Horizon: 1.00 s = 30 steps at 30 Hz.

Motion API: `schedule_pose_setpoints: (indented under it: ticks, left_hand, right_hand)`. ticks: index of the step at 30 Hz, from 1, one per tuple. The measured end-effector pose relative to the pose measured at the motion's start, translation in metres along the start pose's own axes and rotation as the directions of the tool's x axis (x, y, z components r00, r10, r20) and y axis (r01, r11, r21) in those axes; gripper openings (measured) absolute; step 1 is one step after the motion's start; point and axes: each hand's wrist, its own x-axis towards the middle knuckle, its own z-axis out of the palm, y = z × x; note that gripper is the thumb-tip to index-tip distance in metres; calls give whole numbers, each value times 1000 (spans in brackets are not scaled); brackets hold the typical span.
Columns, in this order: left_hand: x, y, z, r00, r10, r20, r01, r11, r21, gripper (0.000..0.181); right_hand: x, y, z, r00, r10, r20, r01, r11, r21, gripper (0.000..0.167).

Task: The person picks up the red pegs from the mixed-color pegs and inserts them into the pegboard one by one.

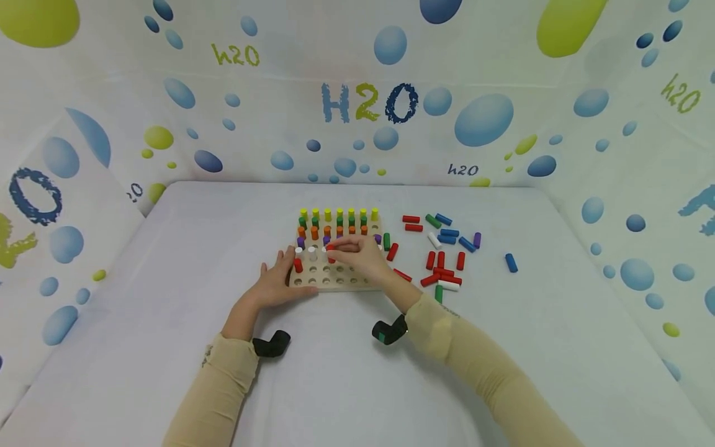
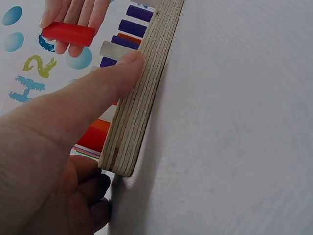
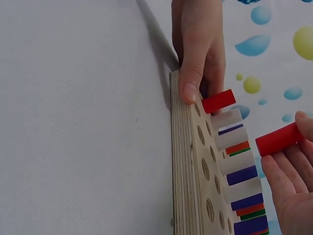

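A wooden pegboard (image 1: 341,288) lies on the white table, with rows of yellow, green, orange, purple and white pegs standing in its holes. One red peg (image 1: 298,266) stands at the left end of the row in front of the white pegs (image 1: 312,253). My left hand (image 1: 274,285) holds the board's front left corner, thumb on the front edge and fingers at the left side. Above the board, my right hand (image 1: 363,259) pinches another red peg (image 3: 278,139) between thumb and fingers. In the right wrist view that peg is apart from the board's holes (image 3: 205,169).
Right of the board lie several loose pegs: red (image 1: 431,260), blue (image 1: 449,239), green (image 1: 432,221), white (image 1: 434,241) and a purple one (image 1: 477,240). A blue peg (image 1: 511,262) lies farthest right. A patterned backdrop (image 1: 357,143) rises behind the table.
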Motion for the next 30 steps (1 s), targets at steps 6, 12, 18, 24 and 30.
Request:
schedule_pose_setpoints:
  ticks: [6,12,18,24,30]
  left_hand:
    - [-1,-1,-1,1000,13,-2,-13,1000,-3,113]
    - [-2,-1,-1,1000,16,3,-16,1000,-7,112]
    - [-2,0,-1,1000,8,9,-8,1000,-8,111]
    - [-1,0,-1,1000,8,4,-8,1000,-11,111]
    - [0,-3,1,1000,13,-3,-13,1000,1,111]
  right_hand:
    - [3,1,8,1000,-10,9,10,999,-52,24]
    - [3,-1,15,999,-26,21,27,1000,-5,26]
    - [7,-1,21,999,-25,30,24,999,31,25]
    - [10,-1,26,999,-12,40,11,999,32,25]
    - [13,3,33,998,-23,50,24,1000,-9,24]
